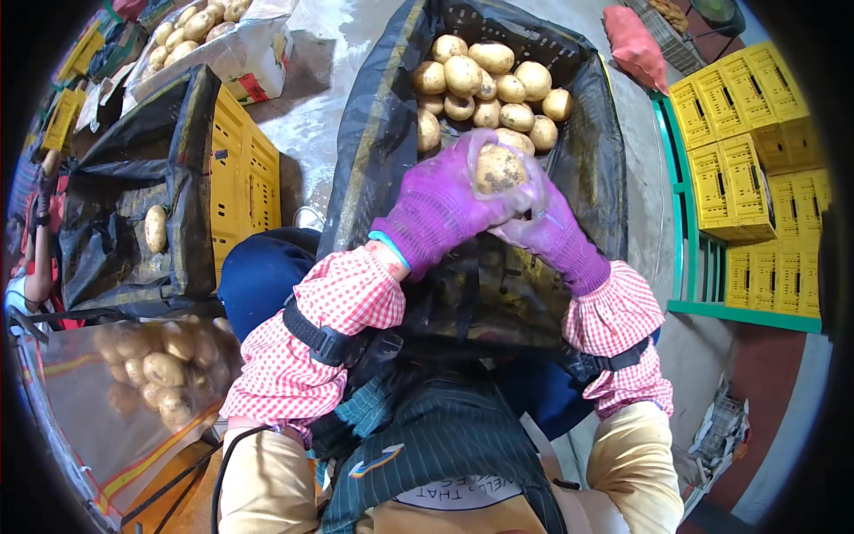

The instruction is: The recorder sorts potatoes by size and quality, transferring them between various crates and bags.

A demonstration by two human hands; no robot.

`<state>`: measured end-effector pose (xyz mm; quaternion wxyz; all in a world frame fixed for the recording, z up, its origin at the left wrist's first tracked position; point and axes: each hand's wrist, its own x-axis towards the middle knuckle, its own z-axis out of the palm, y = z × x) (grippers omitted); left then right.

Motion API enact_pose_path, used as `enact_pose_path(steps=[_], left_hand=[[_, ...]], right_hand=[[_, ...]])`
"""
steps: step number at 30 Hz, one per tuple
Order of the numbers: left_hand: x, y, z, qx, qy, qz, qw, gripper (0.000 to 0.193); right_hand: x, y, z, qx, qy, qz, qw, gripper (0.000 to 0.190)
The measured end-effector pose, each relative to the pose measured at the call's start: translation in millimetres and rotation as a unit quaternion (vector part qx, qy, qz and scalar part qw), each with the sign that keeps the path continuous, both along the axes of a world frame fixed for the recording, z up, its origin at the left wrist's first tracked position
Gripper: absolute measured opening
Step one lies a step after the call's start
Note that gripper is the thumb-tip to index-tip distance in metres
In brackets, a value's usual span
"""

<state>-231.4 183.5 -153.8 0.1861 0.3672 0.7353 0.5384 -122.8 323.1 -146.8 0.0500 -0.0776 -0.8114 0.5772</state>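
Note:
Both my hands wear purple knit gloves and meet over a crate lined with black sheeting (373,100). My left hand (460,183) is curled round a potato (500,170) with dark soil marks on its skin. Against the underside of that grip rests my right hand (547,233); whether its fingers also touch the potato is hard to tell. Several more potatoes (490,87) lie piled at the crate's far end, just beyond the gloves.
Left of me stands a yellow crate (247,180) with black lining and a single potato (155,229). A mesh bag of potatoes (163,370) lies nearer. Potatoes fill a white box (257,60) beyond. Yellow crates (730,187) are stacked at right; a person's arm (41,253) shows far left.

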Motion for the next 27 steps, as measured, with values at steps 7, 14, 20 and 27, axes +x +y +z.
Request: enact_pose_path(steps=[7,14,20,27], left_hand=[[-26,10,-28,0.035,-0.062,0.092,0.993,0.026],[-29,12,-16,0.005,-0.086,-0.033,0.996,0.050],[-3,1,12,0.173,-0.322,-0.152,0.918,0.074],[-6,2,-8,0.203,-0.357,-0.144,0.900,0.058]], right_hand=[[6,-8,4,-0.366,-0.042,0.016,0.929,0.070],[2,5,-6,0.056,0.114,-0.136,0.983,0.083],[1,11,-4,0.131,0.170,-0.106,0.971,0.088],[2,7,-3,0.315,0.192,-0.073,0.927,0.083]])
